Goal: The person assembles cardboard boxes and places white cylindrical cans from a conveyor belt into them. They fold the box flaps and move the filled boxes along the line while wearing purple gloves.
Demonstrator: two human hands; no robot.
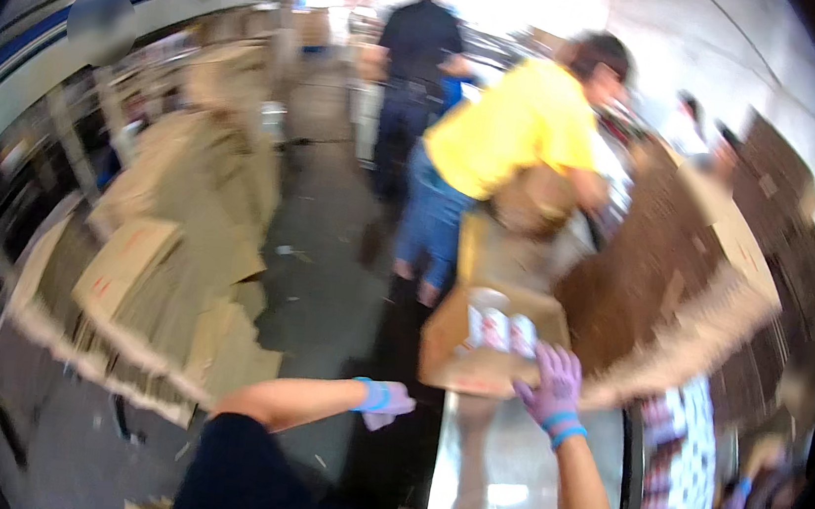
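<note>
My right hand (554,389), in a lilac glove with a blue cuff, reaches to the near right edge of an open cardboard box (484,374). Its fingers are spread upward, and the palm seems to rest against the box's edge. Inside the box stand a few white cylindrical containers with red marks (494,329), probably cans. My left hand (387,403), gloved the same way, hangs in the air left of the metal surface (529,466), apart from the box. Blur and the angle hide how its fingers are bent.
Flattened cardboard stacks stand at the left (143,266) and right (651,250). Past the box, a person in a yellow shirt (515,127) bends over the line; another in dark clothes (420,42) stands behind. Packed white-and-red goods (678,472) lie right of the metal surface.
</note>
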